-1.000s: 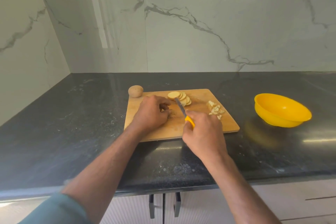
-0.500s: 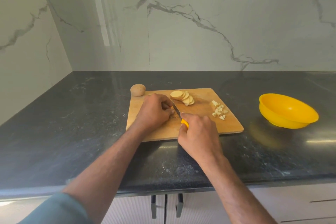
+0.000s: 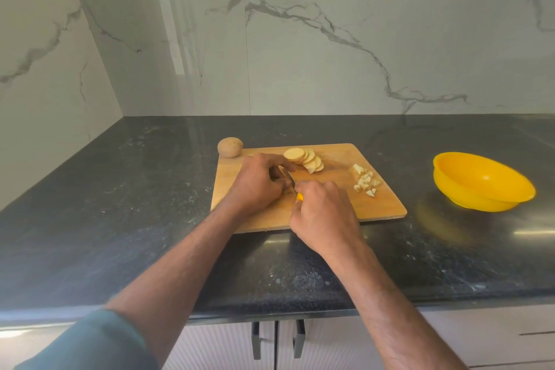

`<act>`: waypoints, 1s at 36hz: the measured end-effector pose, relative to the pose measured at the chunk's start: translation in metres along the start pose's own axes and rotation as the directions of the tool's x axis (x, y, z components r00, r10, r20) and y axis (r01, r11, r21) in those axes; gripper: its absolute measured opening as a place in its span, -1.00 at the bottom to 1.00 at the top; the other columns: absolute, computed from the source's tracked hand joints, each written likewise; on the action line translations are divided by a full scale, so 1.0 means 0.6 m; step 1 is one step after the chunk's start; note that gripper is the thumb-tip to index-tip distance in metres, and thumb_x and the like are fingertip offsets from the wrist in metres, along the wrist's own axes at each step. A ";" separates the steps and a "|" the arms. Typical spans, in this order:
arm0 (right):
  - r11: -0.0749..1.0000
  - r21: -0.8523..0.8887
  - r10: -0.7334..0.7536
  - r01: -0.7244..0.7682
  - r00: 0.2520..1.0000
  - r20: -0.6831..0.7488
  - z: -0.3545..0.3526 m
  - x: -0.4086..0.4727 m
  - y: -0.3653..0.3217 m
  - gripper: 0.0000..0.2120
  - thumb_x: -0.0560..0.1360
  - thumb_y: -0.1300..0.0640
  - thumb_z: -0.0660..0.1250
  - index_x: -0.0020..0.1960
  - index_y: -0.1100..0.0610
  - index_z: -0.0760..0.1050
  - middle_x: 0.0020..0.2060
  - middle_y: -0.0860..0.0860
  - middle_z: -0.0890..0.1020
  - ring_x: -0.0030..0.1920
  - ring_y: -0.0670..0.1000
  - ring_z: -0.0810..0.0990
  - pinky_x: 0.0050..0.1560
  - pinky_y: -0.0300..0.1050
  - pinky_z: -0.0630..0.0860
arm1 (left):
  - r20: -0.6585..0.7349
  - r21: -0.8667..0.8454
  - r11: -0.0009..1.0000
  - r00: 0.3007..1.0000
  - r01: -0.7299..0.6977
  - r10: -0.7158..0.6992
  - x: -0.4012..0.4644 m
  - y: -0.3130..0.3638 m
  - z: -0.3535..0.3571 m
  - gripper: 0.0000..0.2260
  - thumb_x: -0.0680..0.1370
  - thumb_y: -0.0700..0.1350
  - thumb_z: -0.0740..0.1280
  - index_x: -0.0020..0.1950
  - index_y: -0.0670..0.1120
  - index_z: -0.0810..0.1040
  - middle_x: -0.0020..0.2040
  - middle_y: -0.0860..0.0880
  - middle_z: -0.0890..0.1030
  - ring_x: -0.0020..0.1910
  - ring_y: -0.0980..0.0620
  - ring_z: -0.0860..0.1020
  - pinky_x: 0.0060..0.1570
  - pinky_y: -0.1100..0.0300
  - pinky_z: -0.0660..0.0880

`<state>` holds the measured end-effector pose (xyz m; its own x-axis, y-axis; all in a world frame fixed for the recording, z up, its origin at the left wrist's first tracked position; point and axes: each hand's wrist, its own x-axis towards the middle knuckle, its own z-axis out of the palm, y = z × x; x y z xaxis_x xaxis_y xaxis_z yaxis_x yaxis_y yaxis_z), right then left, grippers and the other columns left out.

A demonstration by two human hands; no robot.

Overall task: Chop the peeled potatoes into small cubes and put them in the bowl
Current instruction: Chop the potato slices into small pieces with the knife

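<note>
Here, a person dices potato on a wooden board (image 3: 378, 207).
The right hand (image 3: 324, 216) grips a knife (image 3: 289, 180); the left hand (image 3: 258, 183) curls over a hidden piece. Slices (image 3: 303, 158) wait at twelve o'clock, cubes (image 3: 365, 180) at two, bowl (image 3: 483, 186) at three, apparently empty.

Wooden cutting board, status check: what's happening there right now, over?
Right hand grips yellow-handled knife; left hand steadies piece, hidden. Round potato slices, small cubes on board. Yellow plastic bowl empty.
</note>
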<state>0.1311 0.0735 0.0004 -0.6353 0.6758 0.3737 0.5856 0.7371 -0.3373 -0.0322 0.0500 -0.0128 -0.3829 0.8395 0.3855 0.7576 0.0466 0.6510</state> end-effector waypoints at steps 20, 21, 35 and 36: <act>0.998 0.044 0.035 -0.033 0.998 -0.046 -0.075 -0.073 0.043 -0.73 0.45 0.20 0.34 0.09 0.07 0.70 -0.09 0.01 0.73 -0.22 0.09 0.60 -0.30 -0.26 0.43 | 0.026 0.068 0.997 0.999 0.024 -0.026 -0.009 0.012 -0.003 -0.73 0.52 -0.26 0.46 0.15 0.03 0.67 -0.11 0.06 0.65 -0.11 0.11 0.60 -0.01 0.12 0.61; 0.997 0.053 0.053 -0.049 0.996 -0.077 -0.075 -0.073 0.043 -0.74 0.44 0.20 0.35 0.08 0.08 0.70 -0.10 0.01 0.74 -0.20 0.10 0.61 -0.27 -0.22 0.47 | 0.013 0.046 0.998 0.999 0.037 -0.038 -0.011 0.013 -0.005 -0.69 0.52 -0.25 0.47 0.22 0.03 0.64 -0.14 0.06 0.65 -0.13 0.12 0.61 -0.02 0.17 0.61; 0.999 0.053 0.021 -0.014 0.990 -0.139 -0.004 -0.028 0.007 -0.70 0.49 0.17 0.30 0.19 0.06 0.65 -0.13 0.03 0.73 -0.17 0.08 0.63 -0.26 -0.21 0.39 | -0.085 -0.020 0.996 0.992 0.092 -0.093 -0.010 0.000 -0.008 -0.72 0.43 -0.21 0.59 0.11 -0.10 0.67 -0.28 0.08 0.70 -0.25 0.26 0.65 -0.22 0.47 0.50; 0.999 0.052 0.020 -0.013 0.990 -0.140 -0.002 -0.027 0.008 -0.69 0.49 0.17 0.30 0.20 0.05 0.65 -0.12 0.02 0.73 -0.18 0.06 0.60 -0.25 -0.20 0.40 | -0.086 -0.024 0.996 0.992 0.091 -0.092 -0.010 0.000 -0.009 -0.73 0.43 -0.22 0.59 0.09 -0.10 0.67 -0.28 0.08 0.70 -0.25 0.26 0.65 -0.21 0.47 0.50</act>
<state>0.1452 0.0660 -0.0062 -0.5470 0.6829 0.4842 0.5666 0.7278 -0.3864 -0.0325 0.0422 -0.0117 -0.4953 0.7819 0.3785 0.7071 0.1098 0.6985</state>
